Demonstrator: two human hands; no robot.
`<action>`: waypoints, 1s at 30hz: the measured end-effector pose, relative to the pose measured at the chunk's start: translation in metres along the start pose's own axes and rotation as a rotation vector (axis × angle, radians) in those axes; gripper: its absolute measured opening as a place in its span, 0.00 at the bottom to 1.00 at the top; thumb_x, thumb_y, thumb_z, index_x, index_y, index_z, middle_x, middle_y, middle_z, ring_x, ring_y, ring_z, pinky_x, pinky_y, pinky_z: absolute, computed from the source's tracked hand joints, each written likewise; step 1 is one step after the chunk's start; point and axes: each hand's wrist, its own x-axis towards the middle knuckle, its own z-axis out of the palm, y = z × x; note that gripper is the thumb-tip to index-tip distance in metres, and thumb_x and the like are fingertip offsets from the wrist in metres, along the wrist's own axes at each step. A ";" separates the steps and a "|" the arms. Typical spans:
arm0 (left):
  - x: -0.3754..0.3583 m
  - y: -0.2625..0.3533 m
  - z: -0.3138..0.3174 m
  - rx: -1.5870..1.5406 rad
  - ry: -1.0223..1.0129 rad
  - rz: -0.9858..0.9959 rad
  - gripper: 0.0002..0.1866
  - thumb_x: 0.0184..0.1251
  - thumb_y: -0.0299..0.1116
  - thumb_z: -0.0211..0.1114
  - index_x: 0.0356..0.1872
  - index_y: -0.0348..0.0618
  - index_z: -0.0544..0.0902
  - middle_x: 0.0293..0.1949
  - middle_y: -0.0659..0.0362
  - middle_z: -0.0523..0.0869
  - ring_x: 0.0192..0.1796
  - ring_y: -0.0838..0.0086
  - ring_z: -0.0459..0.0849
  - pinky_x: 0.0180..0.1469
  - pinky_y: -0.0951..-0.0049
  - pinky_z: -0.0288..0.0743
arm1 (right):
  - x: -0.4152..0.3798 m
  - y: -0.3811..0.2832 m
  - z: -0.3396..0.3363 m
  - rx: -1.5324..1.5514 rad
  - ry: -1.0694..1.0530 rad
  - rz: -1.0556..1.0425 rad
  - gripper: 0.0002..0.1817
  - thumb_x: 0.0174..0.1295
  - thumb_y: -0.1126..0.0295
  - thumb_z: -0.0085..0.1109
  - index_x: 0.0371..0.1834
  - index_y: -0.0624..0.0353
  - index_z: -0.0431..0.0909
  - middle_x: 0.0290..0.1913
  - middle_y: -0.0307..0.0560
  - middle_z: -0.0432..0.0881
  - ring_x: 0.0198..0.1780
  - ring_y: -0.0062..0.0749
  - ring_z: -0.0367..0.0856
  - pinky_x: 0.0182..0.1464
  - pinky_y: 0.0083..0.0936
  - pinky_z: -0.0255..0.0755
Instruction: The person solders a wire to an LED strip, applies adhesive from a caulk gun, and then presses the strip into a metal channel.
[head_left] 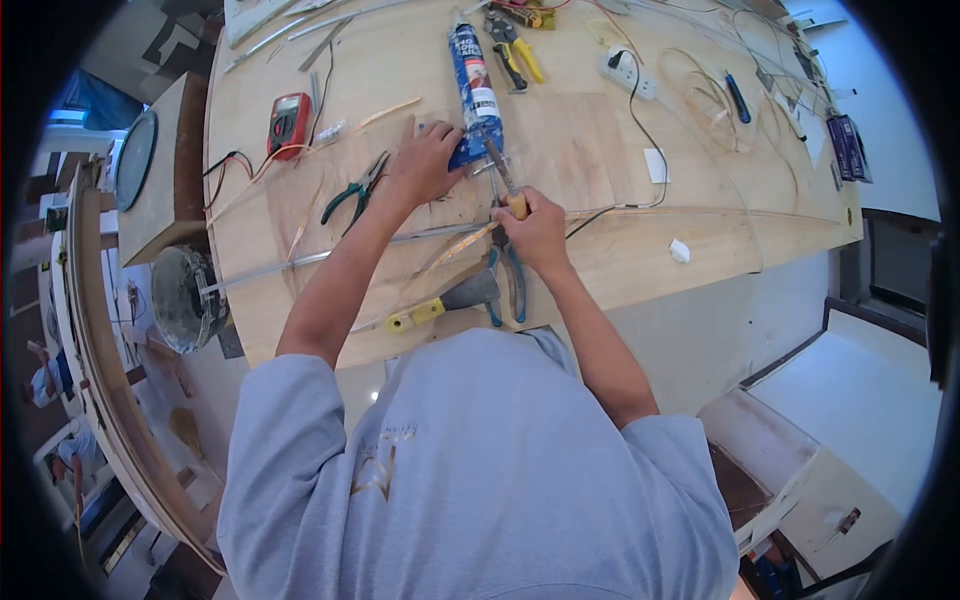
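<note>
A blue adhesive tube (476, 85) with a white and red label lies lengthwise on the wooden table, its crumpled blue end towards me. My left hand (428, 165) has its fingers and thumb closed at that blue end, from the left side. In my right hand (538, 230) is a wooden-handled tool with a narrow metal blade (498, 162), fingers wrapped round the handle. The blade points away from me and overlaps the tube's near end. Beneath my right hand lie blue-handled pincers (515, 280). A yellow-handled scraper (445, 303) rests beside them.
Green-handled pliers (350, 195) and a red multimeter (288, 125) lie left on the table (560, 125). Yellow snips (515, 50) and a white power strip (628, 72) are further back. A metal rod reaches a round bucket (185, 300). People are visible at far left.
</note>
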 end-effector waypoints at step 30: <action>0.042 -0.012 -0.084 -0.120 0.241 0.288 0.25 0.50 0.34 0.70 0.52 0.39 0.82 0.43 0.51 0.87 0.47 0.54 0.84 0.56 0.56 0.76 | 0.047 -0.057 -0.053 0.200 -0.013 -0.352 0.14 0.54 0.81 0.69 0.44 0.63 0.86 0.36 0.45 0.81 0.38 0.29 0.81 0.43 0.25 0.74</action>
